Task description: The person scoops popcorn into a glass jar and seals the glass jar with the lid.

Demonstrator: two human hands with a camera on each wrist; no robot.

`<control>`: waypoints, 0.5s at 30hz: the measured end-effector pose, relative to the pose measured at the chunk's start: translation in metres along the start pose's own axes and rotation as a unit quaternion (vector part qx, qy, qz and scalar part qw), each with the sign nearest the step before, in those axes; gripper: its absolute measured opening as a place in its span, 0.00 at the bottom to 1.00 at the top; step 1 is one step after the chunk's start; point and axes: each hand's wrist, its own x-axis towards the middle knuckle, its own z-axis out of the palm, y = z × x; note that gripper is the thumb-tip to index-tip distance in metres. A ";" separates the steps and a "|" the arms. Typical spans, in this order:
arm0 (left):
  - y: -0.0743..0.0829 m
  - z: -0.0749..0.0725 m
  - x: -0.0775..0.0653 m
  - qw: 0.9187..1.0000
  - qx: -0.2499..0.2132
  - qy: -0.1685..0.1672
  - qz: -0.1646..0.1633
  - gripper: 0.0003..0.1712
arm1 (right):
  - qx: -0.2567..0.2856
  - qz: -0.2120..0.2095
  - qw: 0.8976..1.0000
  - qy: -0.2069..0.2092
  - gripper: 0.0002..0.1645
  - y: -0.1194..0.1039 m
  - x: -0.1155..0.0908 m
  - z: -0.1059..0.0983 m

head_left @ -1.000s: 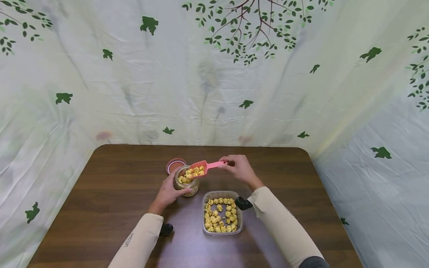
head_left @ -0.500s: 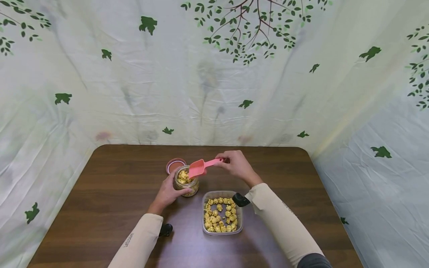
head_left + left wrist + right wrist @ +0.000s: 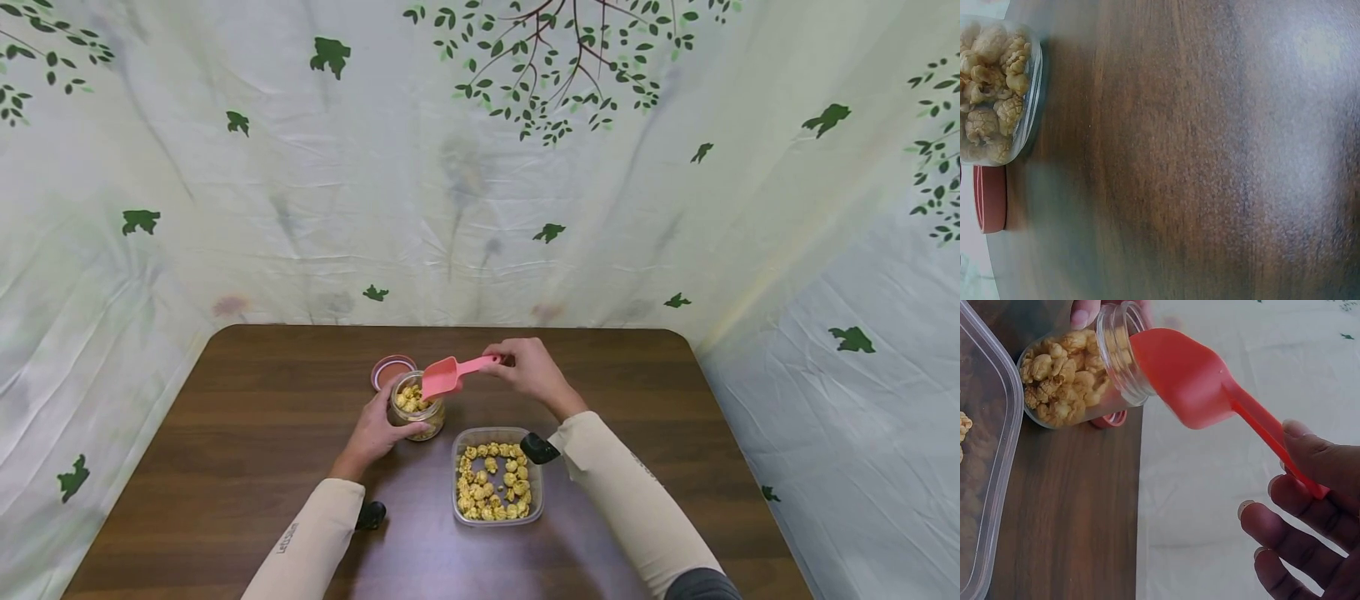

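Observation:
My left hand (image 3: 380, 429) grips a clear glass jar (image 3: 429, 425) standing on the table, fingers and thumb round its sides. Caramel popcorn (image 3: 1063, 378) fills much of the jar, as the right wrist view shows. With thumb and forefinger, my right hand (image 3: 528, 371) pinches the handle of a pink-red scoop (image 3: 442, 378). The scoop is tipped over the jar's mouth, its tip at the rim, and no popcorn shows in it. In the left wrist view the jar's lower part (image 3: 1034, 106) appears at the left edge, and the left hand is out of sight there.
A clear plastic container (image 3: 460, 518) with popcorn pieces spread inside stands in front, right of the jar. The red jar lid (image 3: 393, 367) lies just behind the jar. A printed cloth (image 3: 480, 208) hangs behind the brown wooden table (image 3: 247, 433).
The scoop was full of popcorn a second ago; my right hand has tilted it, and the popcorn has dropped into the jar. My left hand has stayed in place on the jar.

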 end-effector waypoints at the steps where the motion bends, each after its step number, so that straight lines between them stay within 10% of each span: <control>1: 0.000 0.000 0.000 1.000 0.000 0.000 0.000 0.55 | 0.001 -0.001 1.000 0.000 0.09 0.001 0.000 0.000; 15: 0.000 -0.001 0.000 1.000 0.013 -0.001 -0.008 0.60 | 0.006 0.016 1.000 0.007 0.09 0.011 -0.004 0.006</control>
